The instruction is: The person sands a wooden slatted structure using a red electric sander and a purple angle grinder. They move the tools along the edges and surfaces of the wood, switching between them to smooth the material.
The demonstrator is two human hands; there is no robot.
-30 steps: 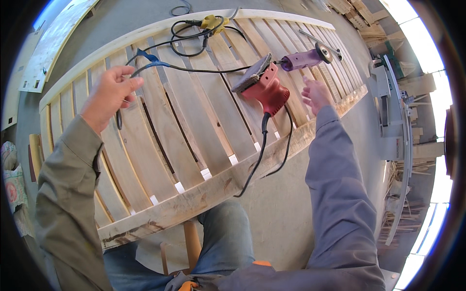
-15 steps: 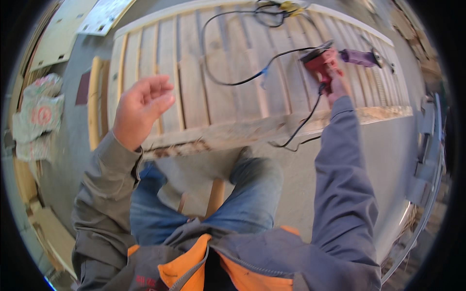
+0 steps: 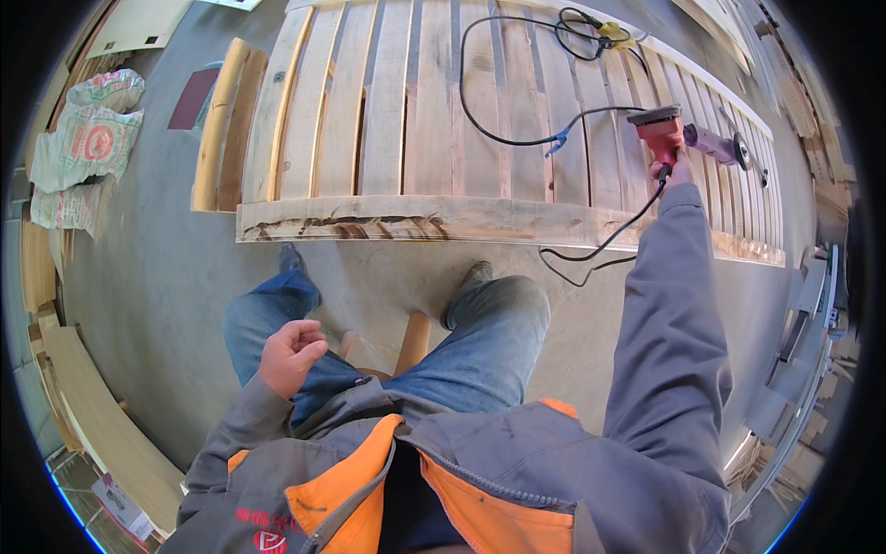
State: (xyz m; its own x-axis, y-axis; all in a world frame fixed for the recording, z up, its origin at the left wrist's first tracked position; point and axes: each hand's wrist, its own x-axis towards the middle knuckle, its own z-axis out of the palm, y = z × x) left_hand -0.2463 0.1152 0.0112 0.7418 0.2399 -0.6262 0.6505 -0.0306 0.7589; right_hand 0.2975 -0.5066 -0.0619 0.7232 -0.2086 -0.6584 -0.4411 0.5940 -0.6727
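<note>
My right hand (image 3: pixel 681 169) is wrapped round the body of a red electric sander (image 3: pixel 661 140). The sander is tipped over, its dark flat pad turned toward the far side, above the slats of a wooden slatted panel (image 3: pixel 434 138). A black cord (image 3: pixel 616 233) hangs from its near end over the panel's front edge. Just right of the sander lies a purple angle grinder (image 3: pixel 711 145) with a disc at its end. My left hand (image 3: pixel 291 358) hovers over my left thigh, fingers loosely curled in, with nothing visible in them.
A looped black cable (image 3: pixel 466 78) with a blue tie and a yellow connector (image 3: pixel 613 35) lies across the slats. Two wooden pieces (image 3: pixel 221 129) stand at the panel's left end. White sacks (image 3: pixel 100 143) lie far left; boards (image 3: pixel 106 406) line the left side. Metal equipment (image 3: pixel 798 342) stands right.
My left hand has drawn back from above the panel to over my thigh, its fingers curling in more. The view has shifted; my right hand still holds the sander, whose pad has turned.
</note>
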